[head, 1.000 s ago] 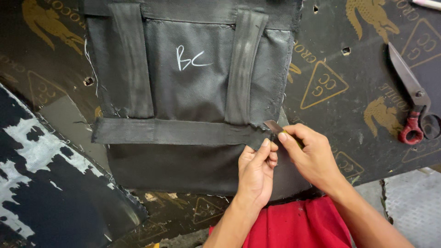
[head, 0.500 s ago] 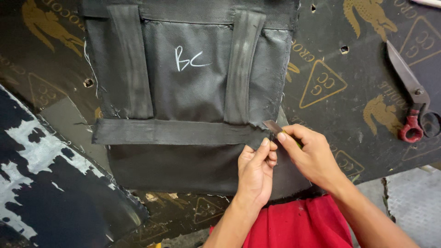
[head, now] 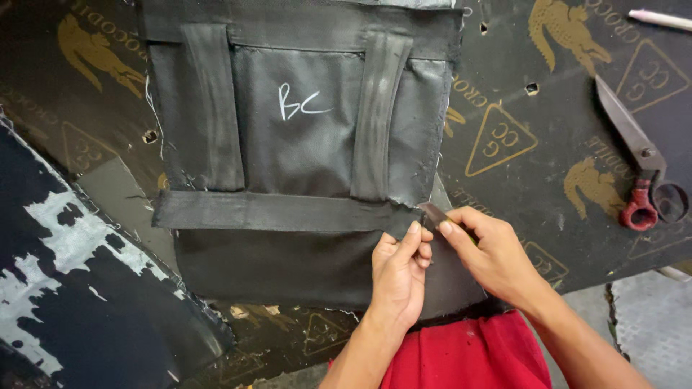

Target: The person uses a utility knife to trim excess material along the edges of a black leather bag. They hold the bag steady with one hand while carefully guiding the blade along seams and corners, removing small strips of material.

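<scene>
A black fabric panel [head: 303, 151] with two upright straps and a white chalk mark lies flat on the dark printed work surface [head: 526, 187]. A horizontal black strap [head: 267, 212] crosses its lower part. My left hand [head: 398, 270] pinches the panel's edge just below the strap's right end. My right hand [head: 490, 252] pinches the small strap end [head: 432, 213] that sticks out at the right edge. Both hands touch each other there, fingers closed on the fabric.
Large scissors [head: 638, 162] with red handles lie at the right on the printed surface. A white pen-like stick [head: 659, 19] lies at the top right. A dark sheet with white patches [head: 65, 288] covers the left. Red cloth [head: 468, 356] shows at the bottom.
Both hands stay at the strap's right end with only tiny finger shifts. The panel has not moved.
</scene>
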